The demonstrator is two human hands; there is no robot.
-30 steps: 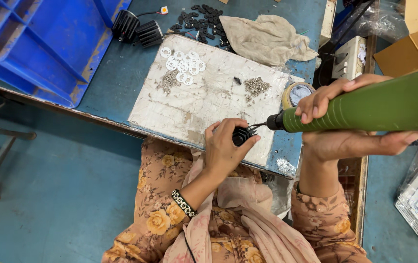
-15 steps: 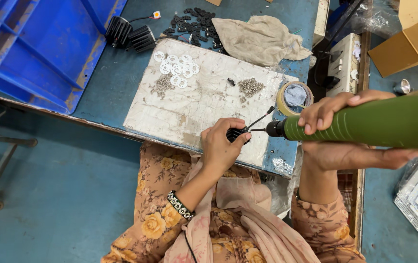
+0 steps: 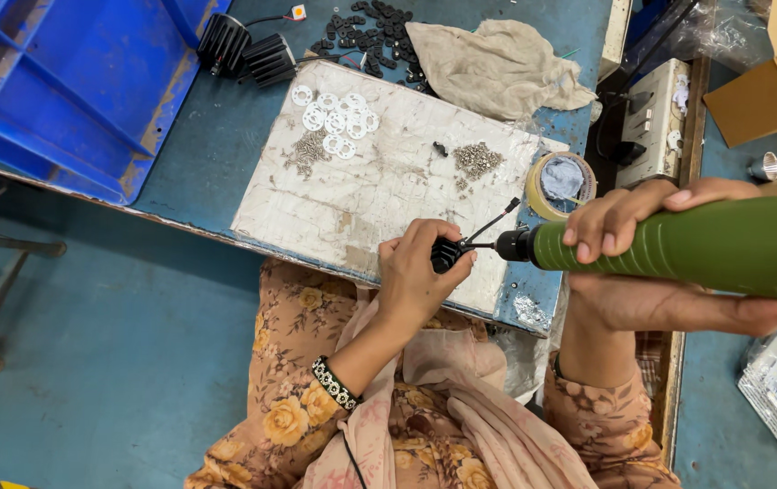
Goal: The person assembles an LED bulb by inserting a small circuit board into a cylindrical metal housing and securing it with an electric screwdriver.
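A small black finned part [image 3: 445, 255] is gripped in the fingers of the left hand [image 3: 417, 276], at the near edge of the white board [image 3: 379, 195] that lies on the blue worktop [image 3: 198, 163]; the fingers are curled tightly round it, and a thin black wire [image 3: 494, 220] rises from the part toward the right. A green electric screwdriver [image 3: 705, 246] is held level in the right hand [image 3: 642, 263], fingers wrapped over the top of its barrel and the palm beneath; its black tip [image 3: 497, 245] is pressed against the side of the finned part. On the far left corner of the board a cluster of white ring-shaped pieces [image 3: 336, 113] is laid out, with a heap of small screws [image 3: 305, 156] just beside it; a second heap of screws [image 3: 476, 159] is seen near the far right corner. A roll of tape [image 3: 560, 186] stands just off the right edge of the board. Along the far edge of the worktop are two larger black finned housings [image 3: 245, 50], a scatter of small black parts [image 3: 372, 27] and a crumpled beige cloth [image 3: 495, 68]; a blue crate [image 3: 53, 81] overhangs the left edge.
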